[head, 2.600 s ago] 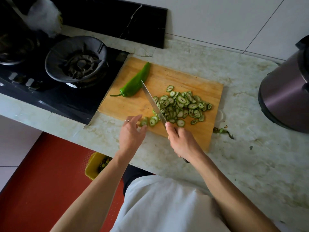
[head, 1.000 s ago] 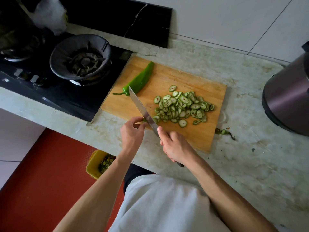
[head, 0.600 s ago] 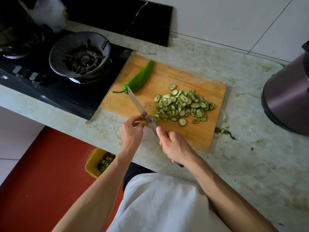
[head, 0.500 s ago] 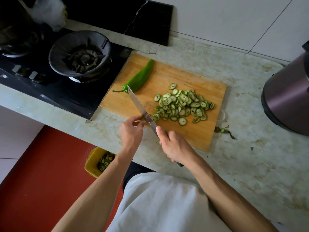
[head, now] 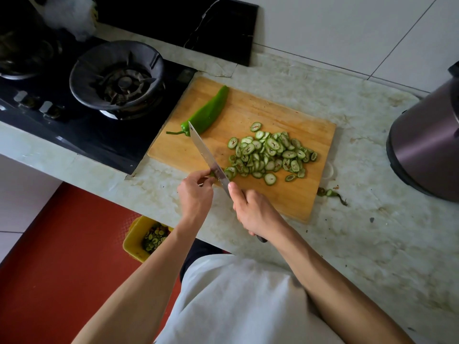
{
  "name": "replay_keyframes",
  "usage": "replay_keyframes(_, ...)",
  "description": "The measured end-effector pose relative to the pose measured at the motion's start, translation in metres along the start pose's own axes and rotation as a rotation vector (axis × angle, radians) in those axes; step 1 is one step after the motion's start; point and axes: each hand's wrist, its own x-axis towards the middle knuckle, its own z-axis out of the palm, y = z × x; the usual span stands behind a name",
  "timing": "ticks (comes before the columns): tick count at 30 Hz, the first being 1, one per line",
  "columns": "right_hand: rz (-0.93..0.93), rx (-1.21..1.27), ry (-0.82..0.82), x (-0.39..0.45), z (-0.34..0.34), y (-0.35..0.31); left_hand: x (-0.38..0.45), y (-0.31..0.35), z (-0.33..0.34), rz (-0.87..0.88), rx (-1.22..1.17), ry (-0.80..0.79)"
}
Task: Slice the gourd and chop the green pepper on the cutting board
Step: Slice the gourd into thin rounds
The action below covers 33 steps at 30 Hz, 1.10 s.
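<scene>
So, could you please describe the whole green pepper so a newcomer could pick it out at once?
Find the wooden cutting board on the marble counter, right of the black gas stove. The green pepper lies along the board's far left edge, beside the stove. Unlike the heap of pale gourd slices, it is whole, long, glossy and stemmed.

The right hand (head: 255,212) hides most of the knife handle (head: 262,240). The left fingers (head: 198,176) cover a small gourd end (head: 212,174). The far-right pot (head: 427,150) is cut off.

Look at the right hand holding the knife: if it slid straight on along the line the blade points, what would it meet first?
Probably the green pepper. The right hand aims the knife up and left across the board, and the tip already sits by the pepper's stem end. Depth is unclear, so the tip may pass above it.
</scene>
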Motion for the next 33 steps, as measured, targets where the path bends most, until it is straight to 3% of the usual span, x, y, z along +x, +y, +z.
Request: replay_keyframes(33, -0.002, -0.005, -0.005, 0.009, 0.013, -0.001, 0.0, 0.001, 0.004, -0.075, -0.031, 0.071)
